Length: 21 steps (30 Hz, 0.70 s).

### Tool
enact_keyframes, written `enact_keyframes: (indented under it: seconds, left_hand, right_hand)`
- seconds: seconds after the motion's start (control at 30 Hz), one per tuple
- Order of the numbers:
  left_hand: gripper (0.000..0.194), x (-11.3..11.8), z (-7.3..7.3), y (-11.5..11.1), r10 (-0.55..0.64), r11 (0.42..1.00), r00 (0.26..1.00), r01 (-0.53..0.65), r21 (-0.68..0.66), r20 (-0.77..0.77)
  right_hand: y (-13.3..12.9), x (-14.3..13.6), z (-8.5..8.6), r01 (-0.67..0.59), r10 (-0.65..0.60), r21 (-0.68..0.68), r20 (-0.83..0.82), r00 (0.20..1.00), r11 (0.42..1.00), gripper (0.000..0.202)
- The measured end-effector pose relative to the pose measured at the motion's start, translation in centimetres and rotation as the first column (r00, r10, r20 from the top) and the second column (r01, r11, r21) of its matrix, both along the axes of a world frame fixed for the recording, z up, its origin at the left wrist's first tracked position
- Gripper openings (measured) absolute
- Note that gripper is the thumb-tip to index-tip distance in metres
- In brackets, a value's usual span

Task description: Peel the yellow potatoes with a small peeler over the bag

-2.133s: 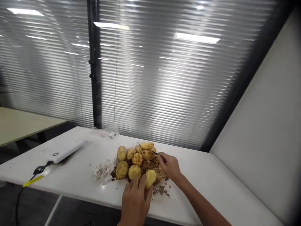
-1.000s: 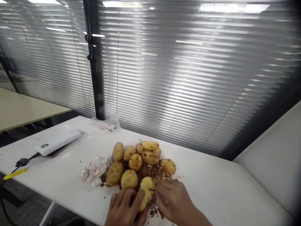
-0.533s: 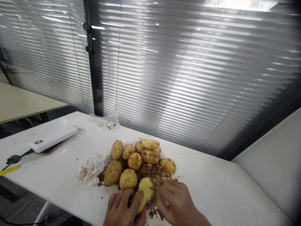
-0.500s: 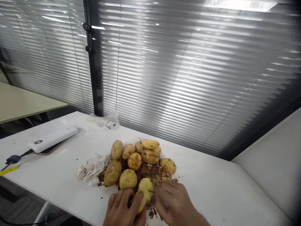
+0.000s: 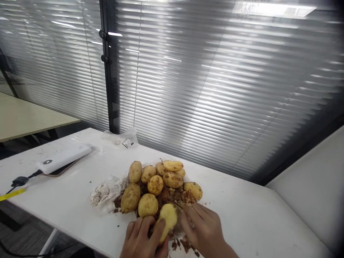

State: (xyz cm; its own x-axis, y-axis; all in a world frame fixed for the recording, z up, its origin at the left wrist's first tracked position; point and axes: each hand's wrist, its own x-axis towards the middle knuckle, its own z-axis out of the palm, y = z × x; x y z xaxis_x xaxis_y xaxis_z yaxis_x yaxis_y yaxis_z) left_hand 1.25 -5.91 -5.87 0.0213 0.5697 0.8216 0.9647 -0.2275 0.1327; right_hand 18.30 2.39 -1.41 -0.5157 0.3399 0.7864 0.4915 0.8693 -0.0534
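Close to the front edge of the worktop (image 5: 242,215), steadying a pale peeled potato (image 5: 169,215) with the left hand (image 5: 146,236), fingers bent at its left side and thumb laid over it. Just to the right, pinching a thin dark tool (image 5: 179,206), mostly hidden, between the fingertips of the right hand (image 5: 202,225); cannot tell whether touching the potato. Beyond both hands, toward the middle of the worktop, more potatoes (image 5: 148,205), some with brown patches, heaped on and around brown scraps (image 5: 170,196). Against the heap's left side, crumpled white wrapping (image 5: 106,193). Beside the right hand, toward the front edge, scattered peelings (image 5: 185,245). Near the back left corner, a clear plastic bag (image 5: 116,138) with a square label (image 5: 128,143). Toward the left end, a white box (image 5: 64,157).
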Motion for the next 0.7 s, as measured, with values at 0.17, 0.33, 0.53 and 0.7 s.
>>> enact_keyframes:
  seconds: [0.17, 0.33, 0.53, 0.7]
  left_hand:
    - [0.022, -0.01, 0.04, -0.02, 0.003, 1.0, 1.0, -0.003, -0.005, -0.006]
    - [0.022, -0.02, 0.18, 0.12, 0.004, 1.0, 1.0, -0.004, 0.009, -0.009]
    - [0.024, -0.04, 0.34, 0.03, -0.001, 1.0, 1.0, 0.001, 0.004, -0.01]
    - [0.024, 0.02, 0.16, 0.04, 0.011, 1.0, 1.0, -0.011, -0.004, -0.005]
  right_hand:
    - [0.03, -0.05, -0.04, -0.068, 0.07, -0.028, 0.053, 0.996, 0.997, 0.018]
    - [0.13, -0.12, -0.24, 0.044, -0.044, 0.008, -0.023, 0.999, 0.999, 0.016]
    - [-0.11, -0.29, -0.14, -0.032, 0.033, -0.026, 0.039, 0.999, 0.999, 0.018]
    - [0.1, -0.28, -0.65, 0.009, -0.009, -0.004, -0.028, 1.0, 1.0, 0.015]
